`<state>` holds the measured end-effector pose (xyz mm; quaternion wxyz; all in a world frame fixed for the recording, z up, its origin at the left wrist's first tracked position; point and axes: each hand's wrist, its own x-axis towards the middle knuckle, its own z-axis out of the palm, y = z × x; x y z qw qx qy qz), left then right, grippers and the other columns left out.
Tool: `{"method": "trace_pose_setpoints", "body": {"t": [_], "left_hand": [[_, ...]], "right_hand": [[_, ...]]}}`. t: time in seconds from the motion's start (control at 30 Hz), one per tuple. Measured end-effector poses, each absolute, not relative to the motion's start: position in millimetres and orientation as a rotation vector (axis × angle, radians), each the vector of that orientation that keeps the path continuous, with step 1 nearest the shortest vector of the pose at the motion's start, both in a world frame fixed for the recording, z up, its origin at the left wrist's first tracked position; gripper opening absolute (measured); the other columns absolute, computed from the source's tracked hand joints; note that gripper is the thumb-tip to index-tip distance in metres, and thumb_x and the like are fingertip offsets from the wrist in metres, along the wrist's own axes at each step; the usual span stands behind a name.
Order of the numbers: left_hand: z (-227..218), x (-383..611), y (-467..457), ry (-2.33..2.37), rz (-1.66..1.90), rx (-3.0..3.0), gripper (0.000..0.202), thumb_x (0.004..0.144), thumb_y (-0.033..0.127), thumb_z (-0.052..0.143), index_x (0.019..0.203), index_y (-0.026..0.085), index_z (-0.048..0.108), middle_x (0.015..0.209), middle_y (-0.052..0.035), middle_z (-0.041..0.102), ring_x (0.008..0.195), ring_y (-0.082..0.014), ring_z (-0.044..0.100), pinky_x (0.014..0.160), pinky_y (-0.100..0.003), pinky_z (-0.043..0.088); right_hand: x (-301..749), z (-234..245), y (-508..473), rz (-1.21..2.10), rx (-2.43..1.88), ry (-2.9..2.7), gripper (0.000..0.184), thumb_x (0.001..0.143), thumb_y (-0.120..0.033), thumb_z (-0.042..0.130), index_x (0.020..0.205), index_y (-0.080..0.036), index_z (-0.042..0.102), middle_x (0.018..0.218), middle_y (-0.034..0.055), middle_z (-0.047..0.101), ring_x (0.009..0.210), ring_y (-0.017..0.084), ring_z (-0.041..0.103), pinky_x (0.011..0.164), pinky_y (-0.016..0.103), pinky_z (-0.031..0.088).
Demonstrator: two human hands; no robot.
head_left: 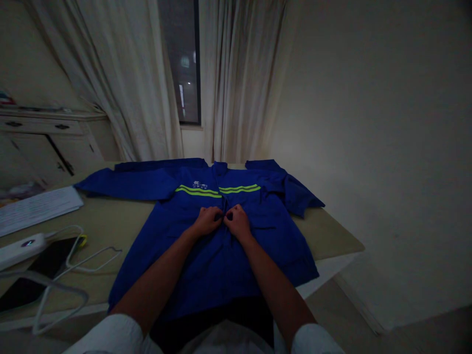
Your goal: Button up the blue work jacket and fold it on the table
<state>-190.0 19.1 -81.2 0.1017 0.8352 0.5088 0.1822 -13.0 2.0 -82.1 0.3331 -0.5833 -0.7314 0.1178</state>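
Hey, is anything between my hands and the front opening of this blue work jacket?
Nothing visible: your left hand and right hand are already on the front opening of the blue work jacket, with no object between them.

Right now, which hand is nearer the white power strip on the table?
Left. The left hand is on the blue work jacket's front, closer to the white power strip; the right hand sits just beyond it, farther away.
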Motion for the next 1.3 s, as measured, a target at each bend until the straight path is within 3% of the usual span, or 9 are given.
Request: {"method": "trace_pose_setpoints", "body": {"t": [0.1, 0.3, 0.67, 0.83, 0.97, 1.17, 1.3], "left_hand": [[-80.4, -189.8, 20.4, 1.516, 0.514, 2.456, 0.022, 0.094, 0.026, 0.059, 0.111, 0.023, 0.072, 0.116, -0.0072, 0.076, 0.115, -0.0287, 0.068, 0.097, -0.042, 0.043], [-80.7, -190.6, 24.0, 1.546, 0.476, 2.435, 0.025, 0.095, 0.026, 0.059, 0.117, 0.023, 0.071, 0.119, -0.0093, 0.076, 0.119, -0.0294, 0.068, 0.099, -0.042, 0.045], [-90.4, -201.3, 39.4, 1.295, 0.648, 2.226, 0.034, 0.087, 0.03, 0.063, 0.117, 0.024, 0.077, 0.121, -0.0047, 0.078, 0.114, -0.0261, 0.072, 0.103, -0.038, 0.051], [-96.3, -199.7, 45.2, 1.24, 0.721, 2.14, 0.038, 0.088, 0.042, 0.057, 0.105, 0.017, 0.08, 0.106, -0.0065, 0.081, 0.099, -0.0264, 0.073, 0.091, -0.033, 0.054], [-92.3, -196.8, 42.1, 1.345, 0.714, 2.109, 0.044, 0.093, 0.052, 0.051, 0.093, 0.018, 0.08, 0.086, -0.0047, 0.078, 0.081, -0.0228, 0.069, 0.078, -0.03, 0.051], [-88.5, -192.9, 41.1, 1.403, 0.811, 2.018, 0.04, 0.087, 0.054, 0.058, 0.083, 0.019, 0.078, 0.073, -0.0017, 0.072, 0.077, -0.0208, 0.065, 0.069, -0.027, 0.046], [-90.8, -189.7, 40.1, 1.448, 0.845, 1.956, 0.045, 0.085, 0.057, 0.059, 0.077, 0.017, 0.076, 0.062, -0.0003, 0.064, 0.07, -0.0195, 0.062, 0.062, -0.025, 0.041]], "right_hand": [[-17.7, -78.9, -3.3, 0.231, -1.562, -1.942, 0.01, 0.088, -0.019, 0.069, 0.097, -0.022, 0.072, 0.11, 0.0065, 0.063, 0.102, 0.021, 0.063, 0.09, 0.031, 0.049], [-22.9, -73.6, -8.3, 0.11, -1.448, -2.089, 0.044, 0.089, -0.01, 0.059, 0.129, -0.028, 0.067, 0.13, 0.0075, 0.063, 0.119, 0.024, 0.058, 0.096, 0.035, 0.046], [-29.5, -72.3, -11.5, 0.125, -1.62, -1.976, 0.021, 0.091, -0.014, 0.061, 0.107, -0.023, 0.071, 0.12, 0.009, 0.066, 0.115, 0.026, 0.058, 0.091, 0.036, 0.046], [-21.1, -81.4, -1.5, 0.259, -1.509, -1.855, 0.015, 0.089, -0.016, 0.066, 0.101, -0.022, 0.073, 0.11, 0.007, 0.066, 0.109, 0.022, 0.062, 0.093, 0.033, 0.048], [-13.7, -91.2, 8.9, 0.41, -1.408, -1.805, 0.013, 0.085, -0.017, 0.069, 0.096, -0.022, 0.074, 0.098, 0.0037, 0.067, 0.096, 0.019, 0.065, 0.089, 0.031, 0.05], [-13.1, -94.0, 12.5, 0.545, -1.277, -1.753, 0.033, 0.081, -0.021, 0.066, 0.113, -0.02, 0.069, 0.088, -0.0006, 0.066, 0.073, 0.016, 0.061, 0.074, 0.028, 0.049], [-13.6, -92.1, 11.9, 0.585, -1.189, -1.794, 0.035, 0.077, -0.02, 0.06, 0.111, -0.02, 0.069, 0.086, -0.0009, 0.066, 0.07, 0.015, 0.058, 0.07, 0.027, 0.048]]}}
